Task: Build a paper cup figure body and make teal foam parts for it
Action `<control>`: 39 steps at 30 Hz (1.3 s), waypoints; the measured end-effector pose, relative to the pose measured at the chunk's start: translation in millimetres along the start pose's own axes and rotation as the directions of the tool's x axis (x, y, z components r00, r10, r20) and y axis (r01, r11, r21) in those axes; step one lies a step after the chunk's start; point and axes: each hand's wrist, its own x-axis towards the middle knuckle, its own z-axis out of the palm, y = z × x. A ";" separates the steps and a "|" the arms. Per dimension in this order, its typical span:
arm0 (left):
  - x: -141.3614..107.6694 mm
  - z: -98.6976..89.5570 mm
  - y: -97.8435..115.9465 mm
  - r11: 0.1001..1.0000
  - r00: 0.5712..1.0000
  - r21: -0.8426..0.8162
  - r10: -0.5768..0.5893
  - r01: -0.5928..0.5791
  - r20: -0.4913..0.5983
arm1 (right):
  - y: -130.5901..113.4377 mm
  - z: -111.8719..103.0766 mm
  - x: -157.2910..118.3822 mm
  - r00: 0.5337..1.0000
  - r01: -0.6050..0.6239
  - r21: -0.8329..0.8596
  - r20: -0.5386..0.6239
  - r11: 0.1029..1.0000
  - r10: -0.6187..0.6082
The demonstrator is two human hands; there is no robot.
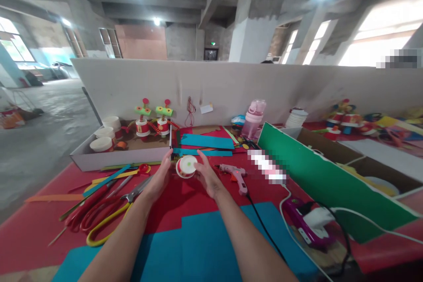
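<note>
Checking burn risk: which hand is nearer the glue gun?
Right. The right hand is just left of the glue gun, near its nozzle; the left hand is farther off, left of the cup.

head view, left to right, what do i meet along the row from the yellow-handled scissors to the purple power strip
yellow-handled scissors → left hand → cup → right hand → glue gun → purple power strip
</note>
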 end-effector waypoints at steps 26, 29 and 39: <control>-23.7 25.2 18.3 0.592 0.868 0.635 0.333 -0.497 0.369 | -5.1 -11.5 4.0 0.947 -0.303 0.070 -0.086 0.950 0.309; -20.7 17.7 16.4 0.620 0.880 0.627 0.377 -0.472 0.289 | 0.9 -10.6 6.9 0.959 -0.249 -0.102 -0.168 0.963 0.230; -11.8 8.9 2.1 0.243 0.850 0.843 0.368 -0.480 0.377 | 16.2 -4.1 9.0 0.969 -0.178 -0.448 -0.235 0.876 0.076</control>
